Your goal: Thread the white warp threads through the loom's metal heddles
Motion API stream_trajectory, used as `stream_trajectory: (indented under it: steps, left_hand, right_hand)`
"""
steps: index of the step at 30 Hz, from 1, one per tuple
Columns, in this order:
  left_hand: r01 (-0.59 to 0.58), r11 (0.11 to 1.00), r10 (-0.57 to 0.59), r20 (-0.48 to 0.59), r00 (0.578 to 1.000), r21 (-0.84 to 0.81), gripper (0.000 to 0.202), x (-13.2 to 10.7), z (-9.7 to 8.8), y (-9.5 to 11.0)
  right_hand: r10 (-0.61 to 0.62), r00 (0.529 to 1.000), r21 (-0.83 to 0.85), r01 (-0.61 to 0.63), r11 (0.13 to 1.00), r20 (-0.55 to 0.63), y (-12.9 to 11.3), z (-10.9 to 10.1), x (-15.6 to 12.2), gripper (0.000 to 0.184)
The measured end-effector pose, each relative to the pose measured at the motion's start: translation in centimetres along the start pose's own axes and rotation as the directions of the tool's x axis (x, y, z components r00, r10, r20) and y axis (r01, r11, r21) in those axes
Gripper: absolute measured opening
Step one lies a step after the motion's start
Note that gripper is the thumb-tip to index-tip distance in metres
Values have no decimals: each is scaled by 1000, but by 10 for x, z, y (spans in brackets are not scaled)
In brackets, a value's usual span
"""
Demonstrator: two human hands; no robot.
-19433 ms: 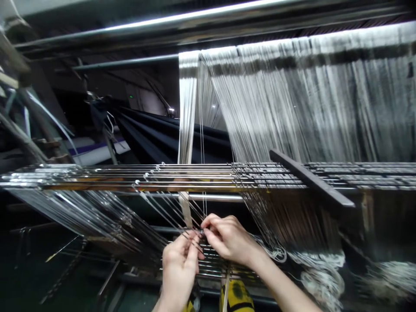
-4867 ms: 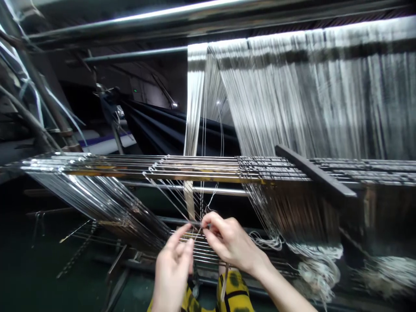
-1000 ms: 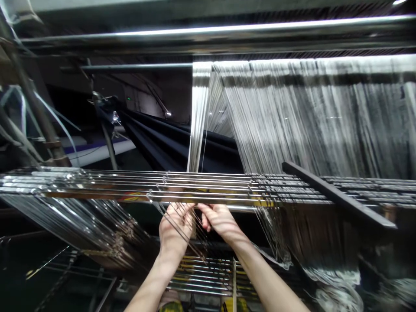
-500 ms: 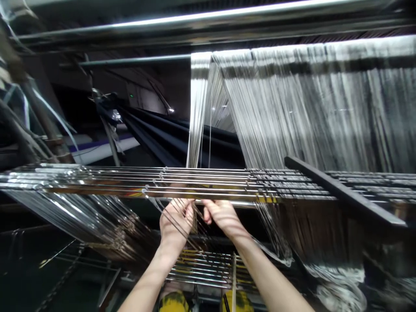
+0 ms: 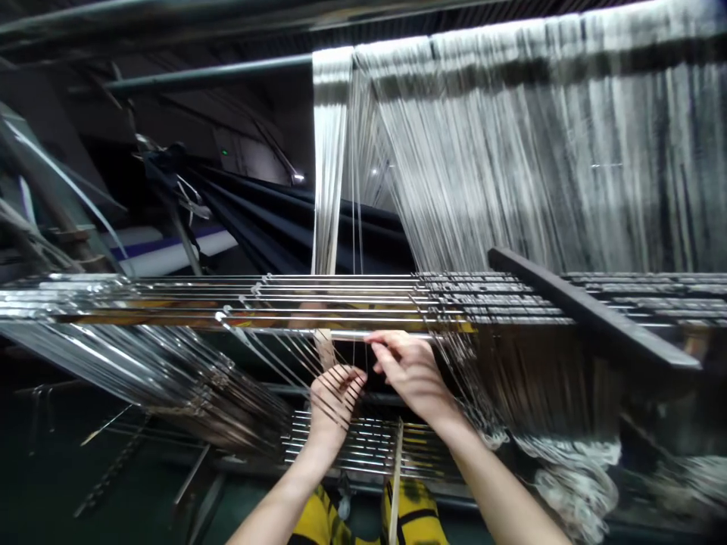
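Under the loom's row of steel rods, the right hand (image 5: 412, 375) reaches up to 12 o'clock, its thumb and fingertips (image 5: 378, 341) drawn together at a bright steel rod (image 5: 346, 334). The grip is closed there, but whether it clamps a thread I cannot tell. The left hand (image 5: 334, 405) sits lower, at the right hand's 8 o'clock, open with its fingers (image 5: 347, 382) spread apart. Thin slanted wires (image 5: 278, 359) cross in front of it, running toward 10 o'clock.

A narrow gap separates the two hands. Below them, at 6 o'clock, lies a rack of short metal bars (image 5: 363, 446), with a dark opening between it and the rod. An upright wooden slat (image 5: 395, 477) stands at the rack's front edge, and yellow-and-black clothing (image 5: 412, 515) shows beneath. At 2 o'clock, a dark bar (image 5: 591, 310) slants across the rods, its edge well clear of the right hand. White warp threads (image 5: 511, 151) hang above, and tangled white yarn (image 5: 573, 484) lies at 4 o'clock.
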State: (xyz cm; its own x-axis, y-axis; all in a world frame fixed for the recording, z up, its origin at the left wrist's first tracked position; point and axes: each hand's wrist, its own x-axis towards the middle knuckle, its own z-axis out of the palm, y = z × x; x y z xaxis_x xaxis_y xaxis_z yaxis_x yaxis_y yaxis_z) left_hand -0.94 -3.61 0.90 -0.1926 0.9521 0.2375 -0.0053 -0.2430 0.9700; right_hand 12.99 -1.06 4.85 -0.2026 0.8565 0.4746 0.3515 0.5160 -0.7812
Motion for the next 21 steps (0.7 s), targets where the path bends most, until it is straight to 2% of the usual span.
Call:
stream_trajectory:
  steps: [3, 5, 7, 9, 14, 17, 19, 21]
  left_hand:
    - [130, 991, -129, -84, 988, 8, 14, -11, -14, 15]
    - [186, 982, -185, -124, 975, 4, 13, -14, -21, 25]
    - [187, 982, -189, -146, 971, -24, 11, -14, -22, 31]
    - [174, 982, -184, -160, 970, -75, 8, -12, -19, 30]
    - [104, 962, -155, -194, 969, -251, 16, -12, -13, 15]
    - [81, 981, -104, -123, 987, -179, 30, -18, -17, 12]
    - [130, 986, -135, -45, 990, -100, 42, -21, -20, 14]
    - [189, 979, -191, -11, 982, -75, 48, -21, -19, 19]
  right_hand:
    - [-245, 967, -162, 254, 954, 75, -10, 0, -14, 18]
    - [-284, 939, -245, 327, 913, 194, -13, 3, -17, 18]
    - [-247, 932, -320, 327, 889, 267, -14, 7, -16, 16]
    - [-205, 935, -363, 306, 880, 291, -14, 11, -12, 14]
    - [-155, 958, -338, 234, 912, 243, -16, 11, -10, 8]
    - [-135, 971, -320, 194, 927, 197, -15, 7, -13, 8]
    - [-123, 975, -302, 175, 937, 183, -14, 5, -15, 7]
    - [-117, 975, -287, 169, 943, 191, -14, 3, -15, 6]
